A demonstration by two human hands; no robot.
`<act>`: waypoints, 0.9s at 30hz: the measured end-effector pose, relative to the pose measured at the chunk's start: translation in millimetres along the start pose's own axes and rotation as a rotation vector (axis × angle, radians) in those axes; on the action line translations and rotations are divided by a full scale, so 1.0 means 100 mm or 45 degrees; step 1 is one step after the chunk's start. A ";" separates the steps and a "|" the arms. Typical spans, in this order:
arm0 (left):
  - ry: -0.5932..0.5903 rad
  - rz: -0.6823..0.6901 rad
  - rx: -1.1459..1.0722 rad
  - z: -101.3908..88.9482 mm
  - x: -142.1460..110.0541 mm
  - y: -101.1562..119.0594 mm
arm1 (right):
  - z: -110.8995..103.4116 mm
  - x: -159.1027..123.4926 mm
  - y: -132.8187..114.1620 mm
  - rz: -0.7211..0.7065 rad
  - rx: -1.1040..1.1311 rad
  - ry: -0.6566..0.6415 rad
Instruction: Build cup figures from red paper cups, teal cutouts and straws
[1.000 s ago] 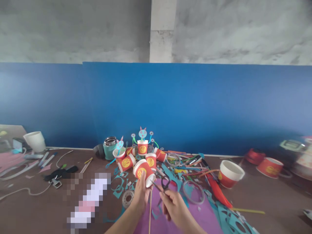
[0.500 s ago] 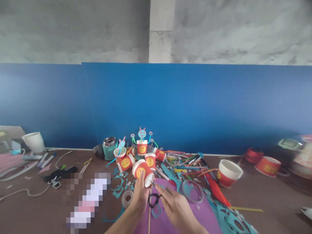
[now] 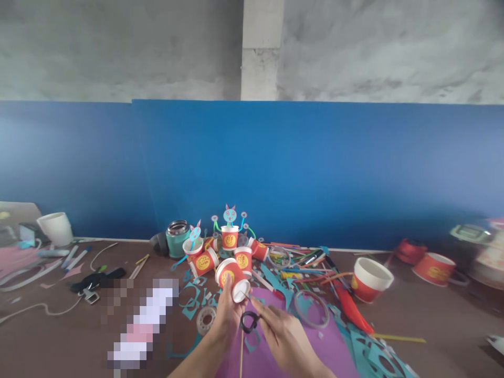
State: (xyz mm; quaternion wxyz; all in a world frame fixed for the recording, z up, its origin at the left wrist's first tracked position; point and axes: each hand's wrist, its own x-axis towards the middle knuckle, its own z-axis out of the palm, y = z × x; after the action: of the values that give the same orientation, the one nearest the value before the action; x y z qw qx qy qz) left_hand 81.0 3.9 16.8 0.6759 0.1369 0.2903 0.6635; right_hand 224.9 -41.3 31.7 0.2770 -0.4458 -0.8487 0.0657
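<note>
A red paper cup with a yellow print is tilted in my left hand, its white base turned toward me. My left fingers are wrapped round the cup's side. In my right hand is a pair of scissors with black handles. Their thin metal point meets the cup's base near its right edge; whether it goes through, I cannot tell. Close behind stand and lie several more red cups. One upright cup bears a blue paper figure with pink ears.
Purple paper lies under my hands, with a wooden stick on it. Around are blue paper scraps, a tape roll, a clear ring, pens, a teal flask and a larger cup. A blue partition stands behind.
The cup has turned slightly in my left hand, so more of its white base faces me. The scissors' point has stayed at the base. The things on the table look unmoved.
</note>
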 end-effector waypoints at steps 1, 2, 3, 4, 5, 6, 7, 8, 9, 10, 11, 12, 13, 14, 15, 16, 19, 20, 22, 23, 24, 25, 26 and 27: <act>0.002 -0.001 0.000 0.01 -0.01 0.01 | 0.00 0.00 0.00 -0.014 -0.025 0.002; 0.008 -0.004 0.001 0.01 -0.02 0.01 | -0.01 0.00 0.00 -0.027 -0.042 0.004; 0.016 -0.007 -0.001 0.02 -0.03 0.02 | -0.01 0.00 0.00 -0.039 -0.056 0.008; 0.025 -0.009 -0.003 0.02 -0.04 0.02 | -0.01 0.00 0.00 -0.051 -0.067 0.012; 0.032 -0.015 -0.006 0.03 -0.04 0.02 | -0.01 0.00 0.00 -0.062 -0.078 0.015; 0.038 -0.021 -0.010 0.03 -0.05 0.03 | -0.01 -0.01 0.01 -0.070 -0.090 0.017; 0.043 -0.028 -0.014 0.03 -0.05 0.03 | 0.00 -0.01 0.01 -0.076 -0.103 0.016; 0.046 -0.035 -0.016 0.04 -0.05 0.03 | 0.00 -0.01 0.02 -0.077 -0.114 0.013; 0.048 -0.040 -0.014 0.04 -0.05 0.03 | 0.01 -0.01 0.02 -0.076 -0.123 0.005; 0.046 -0.043 -0.014 0.04 -0.04 0.02 | 0.02 -0.01 0.02 -0.073 -0.132 -0.004; 0.044 -0.042 -0.016 0.04 -0.04 0.02 | 0.02 -0.01 0.02 -0.070 -0.142 -0.017; 0.041 -0.039 -0.020 0.04 -0.05 0.03 | 0.02 -0.01 0.02 -0.069 -0.153 -0.028; 0.038 -0.035 -0.023 0.04 -0.05 0.03 | 0.02 -0.01 0.02 -0.069 -0.165 -0.037; 0.038 -0.029 -0.024 0.04 -0.05 0.03 | 0.01 -0.01 0.01 -0.070 -0.175 -0.043; 0.035 -0.024 -0.021 0.04 -0.05 0.03 | 0.01 -0.01 0.01 -0.071 -0.182 -0.047; 0.033 -0.019 -0.016 0.04 -0.05 0.03 | 0.01 -0.01 0.00 -0.069 -0.187 -0.047; 0.018 -0.018 -0.005 0.02 -0.04 0.02 | 0.00 -0.01 0.00 -0.067 -0.187 -0.037; 0.016 -0.017 -0.007 0.01 -0.04 0.02 | 0.00 -0.01 0.01 -0.070 -0.184 -0.031; 0.015 -0.013 -0.005 0.01 -0.04 0.01 | 0.01 -0.02 0.02 -0.078 -0.177 -0.015; 0.015 -0.011 -0.001 0.01 -0.04 0.01 | 0.02 -0.02 0.03 -0.080 -0.175 -0.006; 0.015 -0.011 0.009 0.01 -0.04 0.01 | 0.02 -0.02 0.03 -0.080 -0.175 0.002; 0.019 -0.010 0.022 0.01 -0.03 0.01 | 0.03 -0.02 0.04 -0.078 -0.174 0.011; 0.027 -0.006 0.041 0.01 -0.03 0.01 | 0.03 -0.03 0.04 -0.072 -0.170 0.022; 0.039 0.002 0.065 0.01 -0.02 0.01 | 0.04 -0.03 0.03 -0.060 -0.151 0.035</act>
State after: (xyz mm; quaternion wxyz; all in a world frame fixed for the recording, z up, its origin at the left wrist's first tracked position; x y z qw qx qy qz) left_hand 80.9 1.8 18.1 0.6671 0.1441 0.3175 0.6583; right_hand 226.6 -41.3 26.4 0.2633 -0.4420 -0.8575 0.0024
